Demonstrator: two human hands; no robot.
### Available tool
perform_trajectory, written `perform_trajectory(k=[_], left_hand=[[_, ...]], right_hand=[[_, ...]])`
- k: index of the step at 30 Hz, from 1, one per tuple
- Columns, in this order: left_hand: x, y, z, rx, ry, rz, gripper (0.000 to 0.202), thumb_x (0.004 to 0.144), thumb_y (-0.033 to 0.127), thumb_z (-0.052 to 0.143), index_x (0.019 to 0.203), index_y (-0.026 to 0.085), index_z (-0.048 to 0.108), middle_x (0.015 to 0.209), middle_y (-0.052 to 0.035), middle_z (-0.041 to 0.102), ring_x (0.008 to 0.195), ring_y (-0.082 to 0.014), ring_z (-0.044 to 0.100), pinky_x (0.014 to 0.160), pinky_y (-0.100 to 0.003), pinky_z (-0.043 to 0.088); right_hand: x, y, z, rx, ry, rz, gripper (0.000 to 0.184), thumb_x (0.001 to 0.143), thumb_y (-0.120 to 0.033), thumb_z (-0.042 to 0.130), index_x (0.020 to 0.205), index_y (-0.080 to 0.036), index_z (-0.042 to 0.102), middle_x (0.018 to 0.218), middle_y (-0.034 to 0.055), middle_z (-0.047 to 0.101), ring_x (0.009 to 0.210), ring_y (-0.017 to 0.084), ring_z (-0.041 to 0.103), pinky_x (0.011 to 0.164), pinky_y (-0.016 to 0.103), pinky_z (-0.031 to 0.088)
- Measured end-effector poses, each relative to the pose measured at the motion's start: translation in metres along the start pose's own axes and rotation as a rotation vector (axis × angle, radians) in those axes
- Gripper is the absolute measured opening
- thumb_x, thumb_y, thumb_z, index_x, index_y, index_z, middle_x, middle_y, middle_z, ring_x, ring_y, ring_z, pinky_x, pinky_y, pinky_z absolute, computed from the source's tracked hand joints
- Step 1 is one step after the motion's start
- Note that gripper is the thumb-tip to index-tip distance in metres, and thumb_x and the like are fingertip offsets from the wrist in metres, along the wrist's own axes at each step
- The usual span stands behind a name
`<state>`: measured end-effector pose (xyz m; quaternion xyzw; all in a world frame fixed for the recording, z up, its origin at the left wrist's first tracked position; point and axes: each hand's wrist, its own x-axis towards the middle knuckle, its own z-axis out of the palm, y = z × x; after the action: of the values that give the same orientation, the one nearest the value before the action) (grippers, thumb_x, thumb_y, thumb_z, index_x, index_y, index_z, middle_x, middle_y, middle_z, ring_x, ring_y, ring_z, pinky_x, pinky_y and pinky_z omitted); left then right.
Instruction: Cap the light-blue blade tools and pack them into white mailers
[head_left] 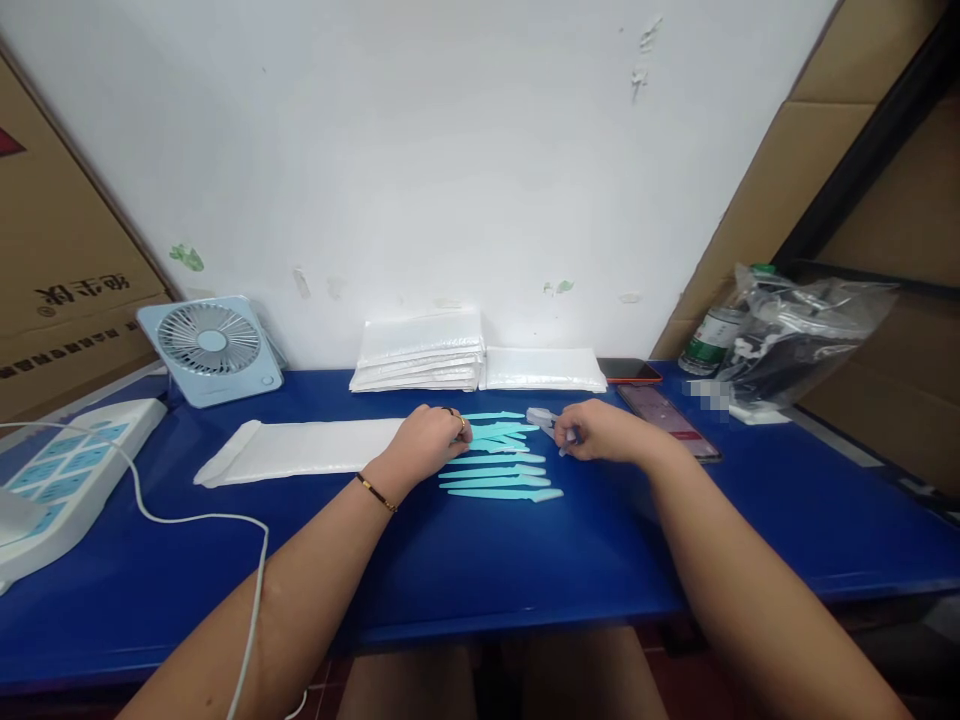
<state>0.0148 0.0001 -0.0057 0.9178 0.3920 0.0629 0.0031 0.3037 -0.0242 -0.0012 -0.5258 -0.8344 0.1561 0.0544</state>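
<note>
Several teal eyebrow razors (504,494) lie side by side on the blue table, handles to the left and blade ends to the right. A few farther back (499,437) overlap in a loose pile. My left hand (427,442) is closed at the handle ends of this pile, its fingertips pinching a razor there; the grip is partly hidden. To the right of the blade ends, my right hand (600,432) is closed on small clear plastic caps. More of these clear caps (540,417) show just left of its fingers.
A white padded mailer (307,447) lies left, beside my left hand. Stacked mailers (420,350) stand against the wall. A fan (212,345), power strip (90,470) and white cable (202,517) are left; phones (667,415), a bottle (711,340) and a clear bag (810,330) are right.
</note>
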Motion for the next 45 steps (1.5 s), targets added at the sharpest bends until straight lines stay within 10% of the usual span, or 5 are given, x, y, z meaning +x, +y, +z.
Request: perform_trajectory(k=[7, 13, 19, 45], left_hand=[[0.0, 0.004, -0.002, -0.023, 0.025, -0.006, 0.014, 0.083, 0.025, 0.051, 0.08, 0.019, 0.063, 0.084, -0.0033, 0.066, 0.079, -0.018, 0.059, 0.07, -0.029, 0.036], [-0.004, 0.006, -0.008, -0.198, 0.055, -0.054, 0.012, 0.085, 0.026, 0.047, 0.083, 0.02, 0.057, 0.08, -0.001, 0.065, 0.075, -0.0165, 0.059, 0.066, -0.027, 0.038], [-0.006, 0.006, -0.009, -0.305, 0.105, -0.051, 0.015, 0.085, 0.025, 0.044, 0.086, 0.021, 0.058, 0.083, -0.0004, 0.065, 0.074, -0.0146, 0.058, 0.066, -0.025, 0.041], [-0.006, 0.003, -0.009, -0.39, 0.109, -0.123, 0.015, 0.085, 0.029, 0.045, 0.087, 0.021, 0.058, 0.081, -0.0001, 0.064, 0.073, -0.0153, 0.058, 0.064, -0.025, 0.041]], right_hand=[[-0.001, -0.004, -0.002, 0.113, 0.0, 0.017, 0.008, 0.066, -0.02, 0.059, 0.073, -0.018, 0.064, 0.075, 0.0025, 0.064, 0.065, 0.015, 0.057, 0.058, 0.024, 0.04], [-0.001, -0.015, -0.006, 0.628, 0.221, 0.005, 0.031, 0.078, -0.032, 0.055, 0.105, -0.017, 0.058, 0.066, 0.0002, 0.062, 0.061, 0.014, 0.06, 0.06, 0.026, 0.047], [0.009, -0.018, 0.002, 0.926, 0.264, 0.019, 0.034, 0.072, -0.044, 0.067, 0.088, -0.016, 0.058, 0.07, 0.0053, 0.07, 0.066, 0.017, 0.067, 0.064, 0.029, 0.053], [0.015, -0.021, 0.015, 0.844, 0.418, 0.001, 0.023, 0.064, -0.034, 0.073, 0.075, -0.015, 0.066, 0.08, 0.0071, 0.072, 0.08, 0.022, 0.069, 0.071, 0.032, 0.055]])
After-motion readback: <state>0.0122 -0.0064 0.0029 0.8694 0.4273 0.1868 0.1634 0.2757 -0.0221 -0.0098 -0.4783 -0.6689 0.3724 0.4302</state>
